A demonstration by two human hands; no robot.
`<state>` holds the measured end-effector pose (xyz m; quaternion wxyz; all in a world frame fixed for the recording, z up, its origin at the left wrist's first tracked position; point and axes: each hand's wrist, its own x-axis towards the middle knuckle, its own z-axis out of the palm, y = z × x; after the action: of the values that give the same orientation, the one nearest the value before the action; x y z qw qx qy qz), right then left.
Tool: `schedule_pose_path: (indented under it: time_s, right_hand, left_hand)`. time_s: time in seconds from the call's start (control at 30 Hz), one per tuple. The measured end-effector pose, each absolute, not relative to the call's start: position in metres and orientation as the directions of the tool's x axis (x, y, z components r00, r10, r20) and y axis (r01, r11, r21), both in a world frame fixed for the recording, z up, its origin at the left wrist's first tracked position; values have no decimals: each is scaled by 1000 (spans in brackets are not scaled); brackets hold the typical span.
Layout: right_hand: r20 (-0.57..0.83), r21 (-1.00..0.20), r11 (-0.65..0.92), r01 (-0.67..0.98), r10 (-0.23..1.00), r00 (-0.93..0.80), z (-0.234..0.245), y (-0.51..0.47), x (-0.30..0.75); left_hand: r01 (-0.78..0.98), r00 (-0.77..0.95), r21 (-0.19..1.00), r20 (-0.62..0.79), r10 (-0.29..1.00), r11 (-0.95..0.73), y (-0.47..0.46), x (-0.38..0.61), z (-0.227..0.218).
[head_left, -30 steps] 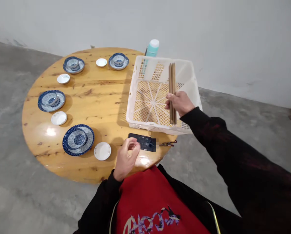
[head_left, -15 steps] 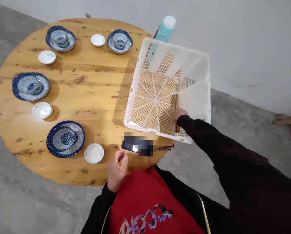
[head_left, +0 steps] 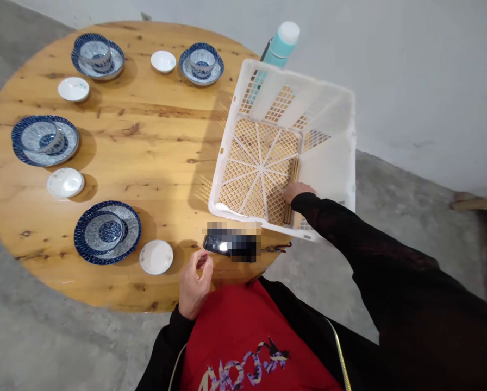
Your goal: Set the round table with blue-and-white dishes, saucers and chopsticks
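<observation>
My right hand (head_left: 297, 191) reaches into a white plastic basket (head_left: 228, 136) and is closed around a bundle of wooden chopsticks (head_left: 294, 169). The bundle lies along the right side of the basket's lattice floor; its middle is hidden under my fingers. At the table's near edge rests my left hand (head_left: 196, 282), loosely curled with a gap between thumb and fingers and nothing visible in it. Just beyond it lies a dark phone (head_left: 217, 242), partly blurred out, with a cord (head_left: 278, 248) at its right. A small white bowl (head_left: 156, 257) sits left of that hand.
Blue-patterned plates holding bowls, such as the near plate (head_left: 134, 231), are set around the round wooden table (head_left: 145, 163). Small white dishes (head_left: 66, 183) stand between them. A turquoise bottle (head_left: 282, 46) stands behind the basket, near the wall (head_left: 410, 70).
My right hand has shifted slightly left within the basket, and the near end of the chopsticks has swung left with it. My left hand stays in place. The view has shifted slightly.
</observation>
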<state>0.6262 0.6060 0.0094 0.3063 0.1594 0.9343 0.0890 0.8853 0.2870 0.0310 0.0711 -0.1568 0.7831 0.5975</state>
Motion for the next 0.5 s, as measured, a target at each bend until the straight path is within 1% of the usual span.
schedule_pose_path:
  time_s: [0.33, 0.5]
  right_hand:
    - [-516, 271, 940, 207, 324, -793, 10, 610, 634]
    - [-519, 230, 955, 186, 282, -807, 11, 612, 637]
  left_hand:
    - [-309, -950, 912, -279, -142, 270, 287, 888, 30]
    - [-299, -953, 908, -265, -148, 295, 289, 888, 29]
